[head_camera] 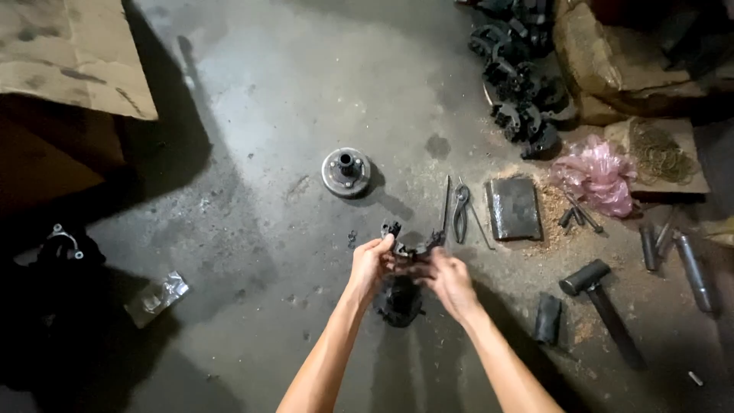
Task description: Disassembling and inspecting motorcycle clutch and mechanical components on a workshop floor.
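Note:
Both my hands meet over a grey concrete floor, gripping one black, greasy metal part (410,246) between them. My left hand (370,264) clasps its left end with the thumb on top. My right hand (449,279) grips its right side. Directly below them on the floor lies another dark round assembly (400,300), partly hidden by my hands. A round metal hub with a central boss (345,171) stands on the floor beyond my hands.
Pliers (460,213) and a thin rod (446,205) lie right of my hands, beside a dark flat block (513,207). A hammer (600,302), metal cylinders (692,268), a pink plastic bag (598,174) and a heap of black parts (524,84) lie right. Cardboard (73,53) sits far left.

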